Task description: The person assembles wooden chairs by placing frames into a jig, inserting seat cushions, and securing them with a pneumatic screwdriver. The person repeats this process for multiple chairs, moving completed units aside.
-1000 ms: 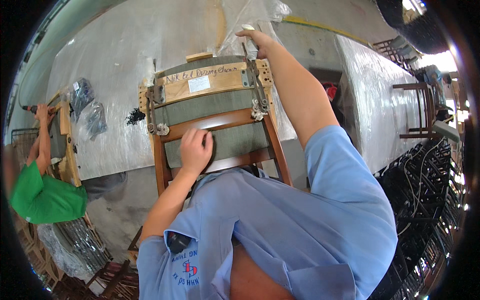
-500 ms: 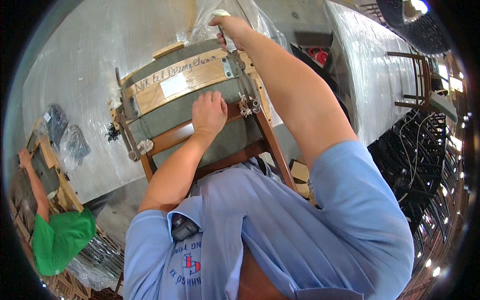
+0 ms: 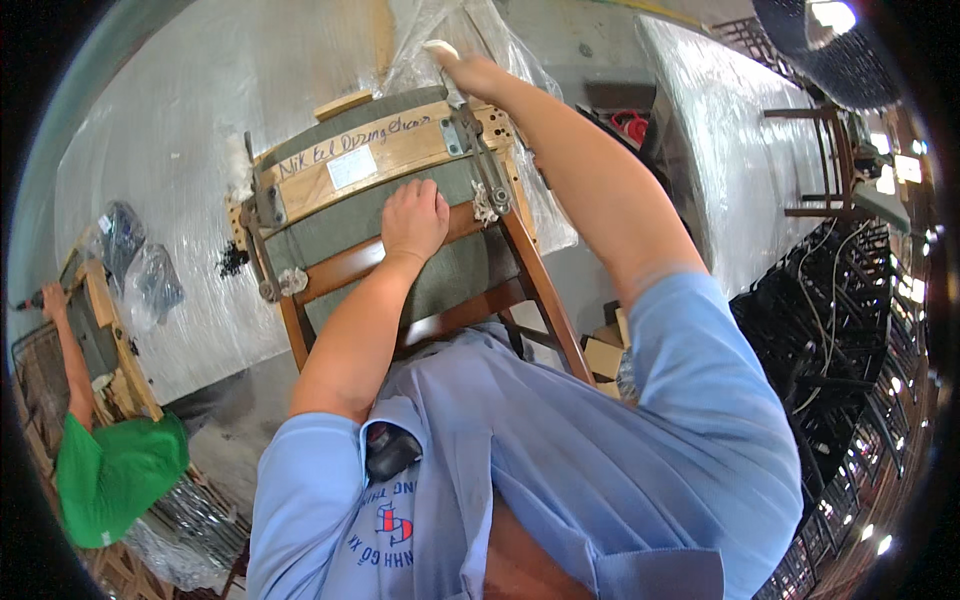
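Observation:
A wooden chair (image 3: 545, 285) with grey upholstery (image 3: 455, 185) lies in front of me. A light wooden board (image 3: 415, 148) with handwriting and a white label spans it. At the board's ends sit metal clamps, the right clamp (image 3: 484, 160) and the left clamp (image 3: 262, 245), with whitish padding. My left hand (image 3: 415, 218) is closed over the brown chair rail (image 3: 345, 268), knuckles up against the upholstery. My right hand (image 3: 470, 78) is wrapped round a white-covered handle (image 3: 440, 47) at the top of the right clamp. Its fingertips are partly hidden.
The chair rests by a plastic-wrapped table (image 3: 215, 320). Bagged items (image 3: 155, 285) lie to the left, near a co-worker in a green shirt (image 3: 120, 475) holding a dark tool. Another wrapped surface (image 3: 730, 150) and stacked black frames (image 3: 850, 330) stand right. Cardboard (image 3: 603, 355) lies below the chair.
My right hand and the white-covered handle have come slightly down toward me. My left hand stays on the rail. A dark tool now shows in the co-worker's hand.

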The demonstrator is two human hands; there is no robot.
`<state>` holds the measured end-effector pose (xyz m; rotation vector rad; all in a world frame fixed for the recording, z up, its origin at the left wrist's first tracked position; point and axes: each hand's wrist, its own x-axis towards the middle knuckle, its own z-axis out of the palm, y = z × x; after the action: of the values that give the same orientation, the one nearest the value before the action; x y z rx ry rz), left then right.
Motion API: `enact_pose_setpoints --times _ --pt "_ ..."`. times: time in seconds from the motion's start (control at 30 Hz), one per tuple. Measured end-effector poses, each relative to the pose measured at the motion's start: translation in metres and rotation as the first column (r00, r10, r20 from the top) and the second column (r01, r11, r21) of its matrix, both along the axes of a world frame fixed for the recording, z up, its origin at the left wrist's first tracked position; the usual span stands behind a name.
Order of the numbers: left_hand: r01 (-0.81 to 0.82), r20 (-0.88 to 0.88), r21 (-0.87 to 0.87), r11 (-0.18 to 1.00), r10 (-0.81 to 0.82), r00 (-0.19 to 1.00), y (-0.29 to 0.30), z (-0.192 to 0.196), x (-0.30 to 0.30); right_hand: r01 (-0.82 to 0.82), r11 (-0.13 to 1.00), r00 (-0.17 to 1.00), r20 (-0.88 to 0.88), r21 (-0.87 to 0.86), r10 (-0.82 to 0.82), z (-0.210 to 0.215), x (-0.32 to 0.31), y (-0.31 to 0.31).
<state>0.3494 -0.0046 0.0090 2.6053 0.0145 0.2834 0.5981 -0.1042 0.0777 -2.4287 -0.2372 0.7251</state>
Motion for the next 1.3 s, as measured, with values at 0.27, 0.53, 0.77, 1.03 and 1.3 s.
enact_pose_setpoints --times 0.27,0.53,0.77,1.03,1.3 --pt "-0.061 0.086 -0.461 0.885 0.113 0.990 0.043 0.029 -0.068 0.512 0.856 0.822 -0.330 0.070 -0.465 -0.023 -0.207 -0.170" --pt "-0.802 -0.243 0.079 0.592 0.792 0.561 0.179 0.035 -0.266 0.339 0.938 0.831 -0.443 -0.076 -0.337 -0.040 -0.260 -0.132" --pt "-0.849 -0.820 -0.393 0.353 0.283 0.498 0.178 0.019 -0.232 0.470 0.883 0.676 -0.650 0.019 -0.346 -0.014 -0.255 -0.125" --pt "-0.849 -0.850 -0.441 0.290 0.168 0.499 0.187 0.002 -0.226 0.374 0.925 0.781 -0.516 -0.067 -0.353 -0.045 -0.245 -0.137" --pt "-0.811 -0.810 -0.565 0.148 0.088 0.580 0.185 0.008 -0.229 0.373 0.927 0.839 -0.417 -0.030 -0.351 -0.056 -0.245 -0.137"
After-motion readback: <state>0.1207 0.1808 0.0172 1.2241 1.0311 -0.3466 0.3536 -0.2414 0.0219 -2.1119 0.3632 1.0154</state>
